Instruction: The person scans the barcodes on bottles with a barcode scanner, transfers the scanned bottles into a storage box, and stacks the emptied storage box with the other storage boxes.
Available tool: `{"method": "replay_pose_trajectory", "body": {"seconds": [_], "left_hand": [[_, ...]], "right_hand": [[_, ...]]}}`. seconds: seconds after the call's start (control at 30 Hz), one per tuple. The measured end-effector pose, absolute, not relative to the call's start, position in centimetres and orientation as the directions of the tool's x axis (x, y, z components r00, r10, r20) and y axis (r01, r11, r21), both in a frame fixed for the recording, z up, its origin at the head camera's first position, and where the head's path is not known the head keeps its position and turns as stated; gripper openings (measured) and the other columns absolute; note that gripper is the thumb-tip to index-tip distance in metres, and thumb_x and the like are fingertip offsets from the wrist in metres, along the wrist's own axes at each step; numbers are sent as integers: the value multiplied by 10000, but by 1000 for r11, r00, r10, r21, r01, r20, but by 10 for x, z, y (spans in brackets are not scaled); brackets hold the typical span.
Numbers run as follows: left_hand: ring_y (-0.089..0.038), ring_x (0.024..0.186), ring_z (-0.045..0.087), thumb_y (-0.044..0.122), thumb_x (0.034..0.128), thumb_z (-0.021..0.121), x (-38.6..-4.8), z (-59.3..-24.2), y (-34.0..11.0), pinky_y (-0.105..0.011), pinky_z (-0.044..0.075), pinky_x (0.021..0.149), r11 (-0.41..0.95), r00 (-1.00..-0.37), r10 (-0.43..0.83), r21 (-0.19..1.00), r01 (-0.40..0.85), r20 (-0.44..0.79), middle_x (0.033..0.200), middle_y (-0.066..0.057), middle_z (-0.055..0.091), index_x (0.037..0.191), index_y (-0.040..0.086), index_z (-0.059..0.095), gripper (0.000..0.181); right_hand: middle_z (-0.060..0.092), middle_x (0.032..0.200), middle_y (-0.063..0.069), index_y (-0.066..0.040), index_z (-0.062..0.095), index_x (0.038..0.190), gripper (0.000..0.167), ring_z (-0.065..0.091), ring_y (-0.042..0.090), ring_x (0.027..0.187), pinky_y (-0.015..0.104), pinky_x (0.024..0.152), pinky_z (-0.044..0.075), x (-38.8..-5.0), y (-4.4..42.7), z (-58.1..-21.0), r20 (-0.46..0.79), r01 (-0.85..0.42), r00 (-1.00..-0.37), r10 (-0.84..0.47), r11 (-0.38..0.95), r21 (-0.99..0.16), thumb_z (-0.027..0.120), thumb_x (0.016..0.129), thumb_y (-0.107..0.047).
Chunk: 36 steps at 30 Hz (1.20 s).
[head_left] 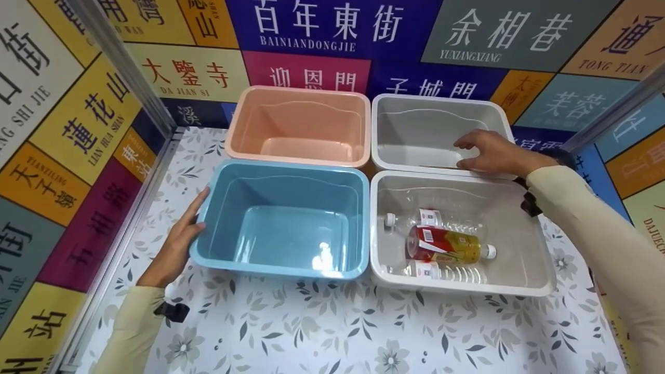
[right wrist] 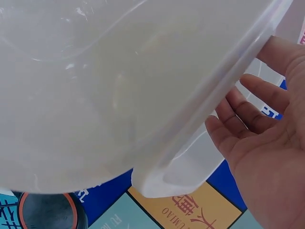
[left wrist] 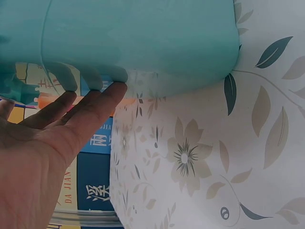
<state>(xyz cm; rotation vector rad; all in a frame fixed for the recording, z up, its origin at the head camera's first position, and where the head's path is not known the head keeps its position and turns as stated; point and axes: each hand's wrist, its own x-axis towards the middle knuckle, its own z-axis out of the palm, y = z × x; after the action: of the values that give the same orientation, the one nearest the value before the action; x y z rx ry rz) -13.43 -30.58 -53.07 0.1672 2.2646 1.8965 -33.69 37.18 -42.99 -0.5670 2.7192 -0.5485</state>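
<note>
Beside the left wall of the blue bin [head_left: 280, 270], my left hand [head_left: 179, 241] has its fingertips at the bin's side. In the left wrist view the fingers of that hand [left wrist: 62, 124] reach up against the bin's teal wall [left wrist: 143, 43]. My right hand [head_left: 491, 152] is over the back grey bin [head_left: 441, 104], fingers loosely bent and holding nothing. The right wrist view has this hand [right wrist: 262, 109] at a pale bin rim [right wrist: 224, 86]. A front grey bin [head_left: 519, 249] holds a red-and-yellow bottle [head_left: 447, 245] and several clear bottles [head_left: 457, 272].
An empty pink bin [head_left: 306, 124] stands behind the blue one, and the four bins are close together. They rest on a floral-patterned surface [head_left: 291, 332]. Walls with coloured sign panels [head_left: 332, 26] enclose the back and sides. A round dark object [right wrist: 47, 212] shows in the right wrist view.
</note>
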Motion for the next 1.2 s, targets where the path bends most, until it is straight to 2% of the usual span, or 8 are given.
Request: {"method": "replay_pose_trajectory", "body": {"seconds": [0.37, 0.6, 0.9, 1.2], "left_hand": [[-391, 1655, 176, 239, 1169, 376, -134, -530, -306, -752, 177, 1247, 182, -978, 198, 983, -28, -65, 1842, 93, 115, 1754, 470, 214, 649], [-398, 1634, 193, 228, 1164, 368, -133, -531, -306, -744, 206, 1228, 153, -976, 207, 987, -43, -75, 1846, 35, 113, 1759, 465, 197, 663], [-400, 1634, 199, 247, 1165, 380, -134, -531, -306, -749, 205, 1230, 171, -976, 203, 984, -41, -76, 1846, 44, 116, 1754, 476, 204, 656], [-421, 1646, 184, 254, 1164, 381, -133, -530, -306, -762, 201, 1230, 190, -977, 202, 981, -32, -71, 1845, 60, 106, 1753, 478, 206, 654]], "right_hand": [[699, 1339, 297, 78, 697, 1379, 415, 664, 472, 1223, 687, 1119, 485, -322, 368, -418, -141, -319, -890, -433, 813, -487, 777, 1024, -120], [707, 1319, 305, 89, 706, 1358, 394, 682, 471, 1211, 675, 1109, 496, -311, 365, -412, -83, -374, -880, -468, 789, -488, 769, 1019, -101], [733, 1297, 236, 36, 731, 1354, 369, 693, 419, 1194, 663, 1108, 506, -298, 362, -410, -80, -381, -874, -480, 778, -501, 780, 1031, -135], [725, 1329, 224, 21, 728, 1368, 386, 681, 412, 1207, 662, 1099, 515, -285, 356, -408, -89, -379, -873, -479, 782, -495, 786, 1034, -164]]}}
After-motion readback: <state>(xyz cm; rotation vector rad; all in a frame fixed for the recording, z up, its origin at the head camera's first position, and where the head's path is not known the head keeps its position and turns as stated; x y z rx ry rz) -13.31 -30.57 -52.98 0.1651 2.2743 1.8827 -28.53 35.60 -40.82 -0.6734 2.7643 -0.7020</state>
